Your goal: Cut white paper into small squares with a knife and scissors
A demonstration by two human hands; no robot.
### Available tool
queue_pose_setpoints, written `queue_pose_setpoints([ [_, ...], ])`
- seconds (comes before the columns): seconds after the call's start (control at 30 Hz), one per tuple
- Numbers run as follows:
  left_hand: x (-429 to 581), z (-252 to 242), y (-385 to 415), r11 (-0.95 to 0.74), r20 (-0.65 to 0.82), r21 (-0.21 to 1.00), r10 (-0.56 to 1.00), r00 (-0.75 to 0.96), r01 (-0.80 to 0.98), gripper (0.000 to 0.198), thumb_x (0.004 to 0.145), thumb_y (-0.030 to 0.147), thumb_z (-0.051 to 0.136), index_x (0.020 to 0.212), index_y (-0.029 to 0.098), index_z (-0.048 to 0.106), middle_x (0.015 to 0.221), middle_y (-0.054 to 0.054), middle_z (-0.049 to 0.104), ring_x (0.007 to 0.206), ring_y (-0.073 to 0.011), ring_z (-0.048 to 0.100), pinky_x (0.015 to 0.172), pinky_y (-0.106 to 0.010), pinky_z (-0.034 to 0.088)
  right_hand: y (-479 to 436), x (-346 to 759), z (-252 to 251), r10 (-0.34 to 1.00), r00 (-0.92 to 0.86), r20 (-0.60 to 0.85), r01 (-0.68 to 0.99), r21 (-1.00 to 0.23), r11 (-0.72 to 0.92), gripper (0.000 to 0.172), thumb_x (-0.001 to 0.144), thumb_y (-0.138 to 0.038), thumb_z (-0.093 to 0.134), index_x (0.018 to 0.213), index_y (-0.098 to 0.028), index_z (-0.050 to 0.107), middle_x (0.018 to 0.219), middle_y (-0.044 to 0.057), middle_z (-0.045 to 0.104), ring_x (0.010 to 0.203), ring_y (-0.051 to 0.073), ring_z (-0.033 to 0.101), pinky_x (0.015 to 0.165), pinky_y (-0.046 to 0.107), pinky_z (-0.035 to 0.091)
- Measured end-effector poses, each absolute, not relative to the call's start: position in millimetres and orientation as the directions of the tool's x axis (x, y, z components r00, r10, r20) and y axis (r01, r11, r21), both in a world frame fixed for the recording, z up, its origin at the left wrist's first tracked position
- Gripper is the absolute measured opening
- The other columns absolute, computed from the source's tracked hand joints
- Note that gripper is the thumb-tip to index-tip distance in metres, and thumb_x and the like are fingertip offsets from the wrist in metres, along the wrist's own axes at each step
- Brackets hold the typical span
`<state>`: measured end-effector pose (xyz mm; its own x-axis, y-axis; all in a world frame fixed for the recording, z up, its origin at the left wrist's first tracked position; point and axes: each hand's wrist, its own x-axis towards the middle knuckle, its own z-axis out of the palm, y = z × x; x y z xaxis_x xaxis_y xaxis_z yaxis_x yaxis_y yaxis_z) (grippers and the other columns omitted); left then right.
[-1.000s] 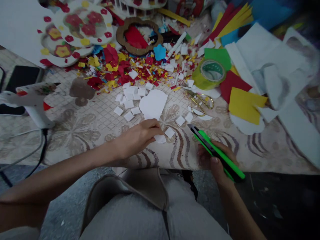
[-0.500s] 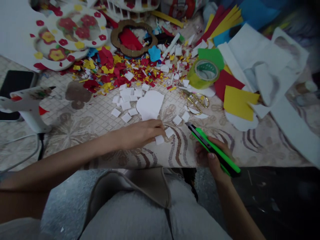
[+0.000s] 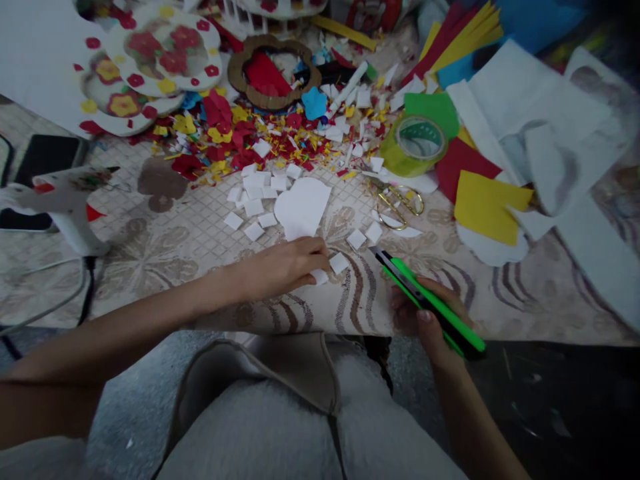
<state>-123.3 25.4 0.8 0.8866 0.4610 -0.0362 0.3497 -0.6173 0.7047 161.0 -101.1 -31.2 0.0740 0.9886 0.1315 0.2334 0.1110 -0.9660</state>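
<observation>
My left hand [image 3: 285,268] rests on the patterned mat [image 3: 165,253], its fingertips pinched on a small white foam square [image 3: 319,276]. Another white square [image 3: 339,263] lies just right of it. My right hand [image 3: 425,319] is closed round a green and black utility knife [image 3: 429,300], whose tip points up-left toward the squares. A larger white heart-like foam piece [image 3: 303,207] and several cut white squares [image 3: 253,200] lie just beyond my left hand.
A white glue gun [image 3: 65,203] with its cable stands at the left beside a black phone [image 3: 43,157]. Gold scissors [image 3: 397,200], a green tape roll [image 3: 417,143], coloured paper sheets [image 3: 487,203], paper scraps [image 3: 260,137] and flower-decorated boards [image 3: 145,67] fill the far side.
My left hand has drawn the small white square slightly toward itself. The knife hand stays almost where it was; only the view has shifted a little.
</observation>
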Motion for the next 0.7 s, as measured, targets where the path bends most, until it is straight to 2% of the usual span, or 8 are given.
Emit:
queue_pose_setpoints([
  [0.47,-123,1,32,-0.598,-0.053,0.734,0.423,0.904,0.323,0.022,0.091,0.013,0.053,0.11,0.018,0.06,0.107,-0.008,0.056,0.099,-0.0183,0.054,0.09,-0.03,0.044,-101,161,-37,0.978,0.103,0.18,0.265,-0.953,0.147,0.035,0.086,-0.035,0.062,0.119,-0.023,0.061,0.087,0.005,0.072,0.064,0.019,0.064,0.053,0.033,0.051],
  [0.7,-127,11,37,-0.598,-0.036,0.738,0.426,0.904,0.312,0.021,0.091,0.012,0.051,0.11,0.017,0.059,0.108,-0.01,0.057,0.099,-0.0183,0.055,0.089,-0.03,0.044,-103,162,-37,0.985,0.105,0.136,0.283,-0.954,0.102,0.034,0.087,-0.036,0.061,0.119,-0.025,0.059,0.094,0.006,0.071,0.07,0.022,0.065,0.057,0.038,0.053],
])
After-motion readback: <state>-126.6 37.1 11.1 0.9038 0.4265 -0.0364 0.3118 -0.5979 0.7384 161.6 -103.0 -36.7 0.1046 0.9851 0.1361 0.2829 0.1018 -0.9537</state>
